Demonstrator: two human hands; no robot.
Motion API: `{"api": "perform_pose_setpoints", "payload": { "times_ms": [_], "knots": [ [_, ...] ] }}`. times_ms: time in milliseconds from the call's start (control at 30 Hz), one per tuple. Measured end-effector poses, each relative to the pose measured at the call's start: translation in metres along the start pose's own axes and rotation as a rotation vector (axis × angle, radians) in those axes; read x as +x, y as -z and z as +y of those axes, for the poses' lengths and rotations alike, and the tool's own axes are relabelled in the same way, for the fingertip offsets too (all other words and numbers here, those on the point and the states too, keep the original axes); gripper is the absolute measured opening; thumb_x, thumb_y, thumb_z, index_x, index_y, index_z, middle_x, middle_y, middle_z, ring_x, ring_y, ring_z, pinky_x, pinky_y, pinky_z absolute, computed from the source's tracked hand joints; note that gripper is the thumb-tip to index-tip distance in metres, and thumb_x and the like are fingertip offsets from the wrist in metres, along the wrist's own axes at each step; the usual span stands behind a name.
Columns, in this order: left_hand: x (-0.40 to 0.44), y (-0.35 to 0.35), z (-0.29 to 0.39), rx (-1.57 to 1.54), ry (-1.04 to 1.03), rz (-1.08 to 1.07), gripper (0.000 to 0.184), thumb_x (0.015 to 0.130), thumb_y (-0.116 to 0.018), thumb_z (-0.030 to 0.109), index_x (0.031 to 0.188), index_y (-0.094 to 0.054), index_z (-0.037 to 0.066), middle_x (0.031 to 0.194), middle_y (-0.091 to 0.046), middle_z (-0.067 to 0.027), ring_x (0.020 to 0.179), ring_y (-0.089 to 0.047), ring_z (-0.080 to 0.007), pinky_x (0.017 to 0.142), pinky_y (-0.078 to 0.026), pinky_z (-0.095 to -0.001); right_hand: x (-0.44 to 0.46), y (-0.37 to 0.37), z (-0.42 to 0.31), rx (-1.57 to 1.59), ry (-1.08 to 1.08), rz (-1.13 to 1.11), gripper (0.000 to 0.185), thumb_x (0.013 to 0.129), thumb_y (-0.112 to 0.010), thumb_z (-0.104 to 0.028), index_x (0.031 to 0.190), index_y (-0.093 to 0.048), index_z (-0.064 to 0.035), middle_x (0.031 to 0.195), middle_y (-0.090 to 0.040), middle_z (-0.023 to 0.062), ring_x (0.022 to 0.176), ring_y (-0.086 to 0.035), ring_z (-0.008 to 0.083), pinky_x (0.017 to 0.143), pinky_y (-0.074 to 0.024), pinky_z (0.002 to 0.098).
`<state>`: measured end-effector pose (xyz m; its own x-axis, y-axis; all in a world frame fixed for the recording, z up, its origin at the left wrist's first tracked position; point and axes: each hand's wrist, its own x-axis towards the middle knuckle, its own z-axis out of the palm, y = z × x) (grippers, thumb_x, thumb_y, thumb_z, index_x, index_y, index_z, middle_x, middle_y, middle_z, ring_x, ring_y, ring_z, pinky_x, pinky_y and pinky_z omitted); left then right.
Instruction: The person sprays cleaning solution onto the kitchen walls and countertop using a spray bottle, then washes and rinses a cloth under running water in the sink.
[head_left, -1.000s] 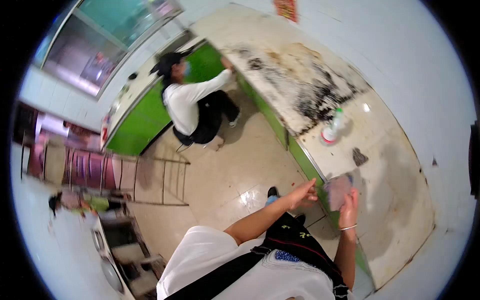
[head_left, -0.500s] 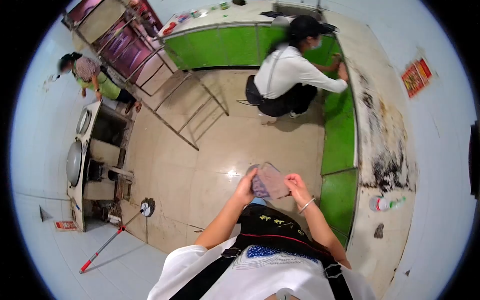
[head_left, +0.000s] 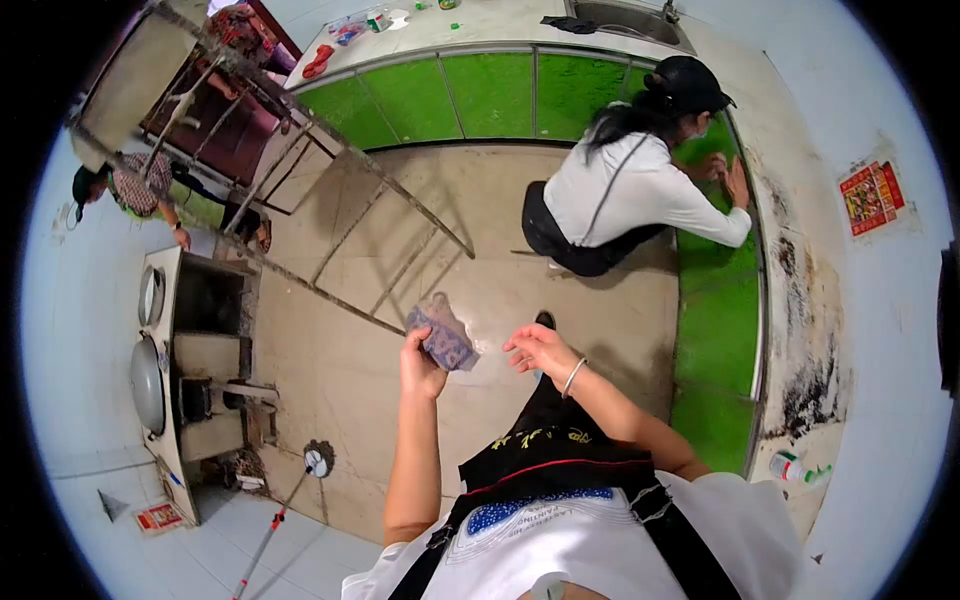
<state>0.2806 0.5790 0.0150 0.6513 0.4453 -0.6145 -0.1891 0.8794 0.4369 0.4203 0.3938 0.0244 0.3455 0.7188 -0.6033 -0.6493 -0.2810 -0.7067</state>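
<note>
Head view: your left hand (head_left: 421, 372) is clamped on the cloth (head_left: 452, 343) above the floor (head_left: 335, 390), while your empty right hand (head_left: 548, 353), fingers loosely apart, hovers near the cloth's right side.

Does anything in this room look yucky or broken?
Yes, the pale counter on the right has big black patches. They look odd because much of the counter is pale. I can't tell whether it's burned or just dirty.
</note>
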Motion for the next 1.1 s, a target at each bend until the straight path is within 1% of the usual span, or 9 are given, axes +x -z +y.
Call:
{"api": "perform_pose_setpoints", "payload": {
  "times_ms": [67, 233, 433, 533, 667, 833, 900, 933, 1100],
  "knots": [
    [0.05, -0.03, 0.031, -0.012, -0.043, -0.051, 0.046, 0.076, -0.049, 0.014, 0.118, -0.049, -0.004, 0.116, -0.057, -0.0172, 0.108, -0.054, -0.0327, 0.096, -0.042, -0.0448, 0.047, 0.003, -0.033, 0.026, 0.014, 0.003, 0.016, 0.089, -0.053, -0.018, 0.097, -0.054, -0.0048, 0.09, -0.062, 0.0057, 0.073, -0.059, 0.0137, 0.063, -0.0494, 0.0262],
    [0.137, -0.113, 0.104, 0.096, -0.114, -0.015, 0.042, 0.076, -0.05, 0.013, 0.115, -0.051, -0.004, 0.117, -0.056, -0.0162, 0.109, -0.053, -0.0319, 0.095, -0.042, -0.0442, 0.162, 0.026, -0.113, 0.144, -0.014, -0.08, 0.013, 0.089, -0.053, -0.018, 0.094, -0.055, -0.0061, 0.092, -0.062, 0.0062, 0.077, -0.058, 0.0138, 0.069, -0.0484, 0.0282],
    [0.233, -0.214, 0.179, 0.155, -0.092, 0.014, 0.03, 0.075, -0.057, 0.013, 0.103, -0.058, 0.003, 0.101, -0.062, -0.0083, 0.094, -0.059, -0.0249, 0.089, -0.045, -0.04, 0.245, 0.046, -0.208, 0.301, 0.051, 0.019, 0.016, 0.091, -0.05, -0.022, 0.089, -0.056, -0.0068, 0.086, -0.063, 0.0062, 0.073, -0.06, 0.0137, 0.064, -0.0485, 0.0258],
    [0.336, -0.206, 0.206, 0.109, 0.006, -0.102, 0.029, 0.076, -0.057, 0.013, 0.104, -0.058, 0.005, 0.103, -0.062, -0.0076, 0.095, -0.058, -0.0244, 0.089, -0.044, -0.04, 0.272, 0.061, -0.245, 0.386, 0.092, 0.091, 0.017, 0.091, -0.048, -0.021, 0.088, -0.056, -0.0064, 0.079, -0.062, 0.0058, 0.066, -0.06, 0.0135, 0.058, -0.0499, 0.0262],
    [0.43, -0.27, 0.226, 0.235, 0.076, -0.166, 0.043, 0.077, -0.053, 0.012, 0.118, -0.051, 0.0, 0.117, -0.057, -0.0138, 0.111, -0.052, -0.0311, 0.098, -0.039, -0.047, 0.331, 0.079, -0.293, 0.472, 0.171, 0.261, 0.018, 0.089, -0.049, -0.022, 0.083, -0.057, -0.007, 0.076, -0.062, 0.0051, 0.063, -0.058, 0.0117, 0.056, -0.0492, 0.0249],
    [0.533, -0.309, 0.265, 0.198, 0.249, -0.176, 0.042, 0.073, -0.054, 0.009, 0.114, -0.054, 0.002, 0.116, -0.058, -0.0119, 0.112, -0.052, -0.0303, 0.098, -0.039, -0.0474, 0.396, 0.1, -0.363, 0.516, 0.215, 0.338, 0.019, 0.089, -0.053, -0.024, 0.09, -0.058, -0.0063, 0.083, -0.063, 0.007, 0.068, -0.059, 0.0136, 0.063, -0.0512, 0.0263],
    [0.572, -0.324, 0.288, 0.182, 0.27, -0.167, 0.044, 0.074, -0.054, 0.011, 0.118, -0.051, 0.003, 0.121, -0.053, -0.0131, 0.112, -0.049, -0.0335, 0.094, -0.039, -0.0537, 0.423, 0.108, -0.386, 0.603, 0.285, 0.361, 0.017, 0.088, -0.054, -0.024, 0.09, -0.058, -0.0069, 0.082, -0.064, 0.0068, 0.067, -0.06, 0.0132, 0.063, -0.0513, 0.026],
    [0.61, -0.336, 0.309, 0.192, 0.302, -0.162, 0.042, 0.075, -0.053, 0.011, 0.117, -0.052, 0.003, 0.12, -0.054, -0.0128, 0.111, -0.051, -0.0323, 0.094, -0.041, -0.0518, 0.454, 0.097, -0.414, 0.571, 0.18, 0.513, 0.017, 0.089, -0.053, -0.024, 0.089, -0.058, -0.0078, 0.081, -0.064, 0.0056, 0.067, -0.06, 0.0123, 0.063, -0.051, 0.0257],
    [0.673, -0.378, 0.36, 0.196, 0.334, -0.226, 0.035, 0.079, -0.051, 0.007, 0.113, -0.053, 0.002, 0.114, -0.059, -0.0099, 0.104, -0.057, -0.0261, 0.091, -0.047, -0.0421, 0.481, 0.094, -0.46, 0.54, 0.179, 0.654, 0.019, 0.093, -0.046, -0.021, 0.087, -0.056, -0.0065, 0.079, -0.062, 0.0063, 0.066, -0.059, 0.014, 0.061, -0.05, 0.0279]
  ]
}}
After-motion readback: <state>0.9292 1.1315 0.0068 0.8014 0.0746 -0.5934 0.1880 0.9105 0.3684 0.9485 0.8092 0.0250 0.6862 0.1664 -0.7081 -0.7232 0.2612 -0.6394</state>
